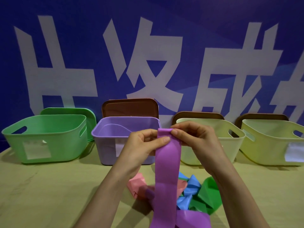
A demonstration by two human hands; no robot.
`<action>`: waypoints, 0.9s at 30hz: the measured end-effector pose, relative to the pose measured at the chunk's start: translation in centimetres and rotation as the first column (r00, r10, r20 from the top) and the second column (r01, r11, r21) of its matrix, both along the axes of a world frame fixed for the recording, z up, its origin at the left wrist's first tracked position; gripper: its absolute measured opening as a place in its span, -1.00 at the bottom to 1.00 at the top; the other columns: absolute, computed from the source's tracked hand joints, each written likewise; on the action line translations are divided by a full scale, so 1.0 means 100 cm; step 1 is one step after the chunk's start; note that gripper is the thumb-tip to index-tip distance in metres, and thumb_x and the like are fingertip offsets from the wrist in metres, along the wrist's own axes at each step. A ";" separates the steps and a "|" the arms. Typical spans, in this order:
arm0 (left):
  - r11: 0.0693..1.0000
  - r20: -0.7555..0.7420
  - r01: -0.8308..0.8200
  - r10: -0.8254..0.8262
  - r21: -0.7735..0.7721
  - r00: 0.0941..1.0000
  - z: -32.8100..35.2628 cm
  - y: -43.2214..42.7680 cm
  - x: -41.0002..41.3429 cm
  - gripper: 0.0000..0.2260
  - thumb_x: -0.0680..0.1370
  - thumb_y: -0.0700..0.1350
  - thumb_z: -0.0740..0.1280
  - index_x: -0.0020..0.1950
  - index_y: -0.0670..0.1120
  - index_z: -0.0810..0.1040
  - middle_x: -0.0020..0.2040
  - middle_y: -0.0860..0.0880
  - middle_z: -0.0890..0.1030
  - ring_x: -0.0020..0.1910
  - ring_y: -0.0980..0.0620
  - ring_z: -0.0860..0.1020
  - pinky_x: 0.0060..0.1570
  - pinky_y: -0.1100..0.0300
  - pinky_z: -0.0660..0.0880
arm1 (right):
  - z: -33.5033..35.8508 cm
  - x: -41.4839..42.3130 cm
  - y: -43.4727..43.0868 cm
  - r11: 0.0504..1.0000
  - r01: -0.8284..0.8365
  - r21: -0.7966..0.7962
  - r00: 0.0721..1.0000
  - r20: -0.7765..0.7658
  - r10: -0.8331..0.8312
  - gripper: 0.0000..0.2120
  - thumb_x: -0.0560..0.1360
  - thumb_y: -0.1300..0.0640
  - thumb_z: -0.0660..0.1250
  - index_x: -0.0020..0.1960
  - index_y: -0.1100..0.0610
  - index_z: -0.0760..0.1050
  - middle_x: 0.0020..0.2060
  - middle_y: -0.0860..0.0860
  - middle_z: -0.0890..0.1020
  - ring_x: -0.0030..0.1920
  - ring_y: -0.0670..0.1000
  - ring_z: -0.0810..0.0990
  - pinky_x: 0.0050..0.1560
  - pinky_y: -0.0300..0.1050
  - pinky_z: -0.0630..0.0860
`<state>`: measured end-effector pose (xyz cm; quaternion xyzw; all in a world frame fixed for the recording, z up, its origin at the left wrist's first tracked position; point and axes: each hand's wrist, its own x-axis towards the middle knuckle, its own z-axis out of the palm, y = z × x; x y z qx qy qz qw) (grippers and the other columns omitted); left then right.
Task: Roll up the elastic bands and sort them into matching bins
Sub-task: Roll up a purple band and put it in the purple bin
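Head view: a person held a purple band (167, 170) up in front of the purple bin (105, 145), above the table (49, 186), its top end folded over once and pinched between both hands. The left hand (144, 143) gripped the band's left edge with thumb and curled fingers. The right hand (192, 137) pinched the top fold, thumb in front and fingers curled behind. The band's long axis ran from the hands straight down toward the wearer. The started end pointed up and away at the bins, while the free tail dropped to the lower edge of the picture and turned off to the right. That tail hung across a loose pile: a pink band (137, 181), a blue band (190, 186), a green band (209, 193). The roll looked barely begun. Likely trouble: the smooth strip could slip out of the pinch and spring open. Uneven pull from the two hands could set the first turns askew, so the roll would cone out. The dragging tail could snag the pile and pull other bands along. A slack roll might also unwind once dropped in the bin
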<state>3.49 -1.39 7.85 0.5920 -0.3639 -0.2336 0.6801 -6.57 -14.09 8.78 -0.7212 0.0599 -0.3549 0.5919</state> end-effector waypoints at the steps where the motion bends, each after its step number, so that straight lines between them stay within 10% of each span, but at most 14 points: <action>1: 1.000 0.003 -0.003 0.003 -0.003 1.000 0.001 0.001 0.001 -0.83 0.44 -0.19 0.42 0.03 -0.12 0.65 -0.11 -0.12 0.70 -0.15 0.02 0.67 -0.18 0.26 0.59 | 0.000 0.000 0.001 1.000 -0.005 0.005 1.000 0.006 0.005 -0.92 0.39 0.32 0.41 -0.12 0.22 0.63 -0.32 0.02 0.67 -0.27 -0.11 0.62 -0.25 -0.29 0.54; 16: 0.995 0.078 -0.035 0.042 -0.088 0.996 0.005 0.004 -0.002 -0.80 0.40 -0.04 0.38 -0.05 -0.10 0.66 -0.17 -0.05 0.70 -0.16 0.06 0.66 -0.18 0.26 0.59 | 0.007 -0.005 0.006 0.999 -0.029 -0.038 0.999 0.031 0.030 -0.82 0.33 0.41 0.43 -0.15 0.18 0.63 -0.32 -0.02 0.69 -0.23 -0.14 0.64 -0.17 -0.33 0.54; 21: 0.991 0.100 -0.046 0.058 -0.123 0.993 0.006 0.005 -0.002 -0.85 0.38 -0.07 0.38 -0.09 -0.03 0.66 -0.18 0.01 0.70 -0.16 0.10 0.66 -0.22 0.31 0.54 | 0.008 -0.008 0.006 0.995 -0.026 -0.100 0.998 -0.056 0.020 -0.75 0.32 0.13 0.45 -0.01 0.14 0.64 -0.12 0.20 0.66 -0.15 0.03 0.61 -0.09 -0.07 0.57; 27: 0.991 0.164 -0.069 0.087 -0.113 0.983 0.004 0.005 -0.002 -0.87 0.41 -0.15 0.42 -0.06 -0.03 0.66 -0.13 -0.01 0.70 -0.10 0.09 0.66 -0.12 0.29 0.56 | 0.006 -0.004 0.006 0.994 0.003 -0.112 0.997 -0.077 -0.012 -0.87 0.41 0.16 0.39 -0.10 0.19 0.65 -0.24 0.13 0.67 -0.24 -0.08 0.57 -0.24 -0.28 0.52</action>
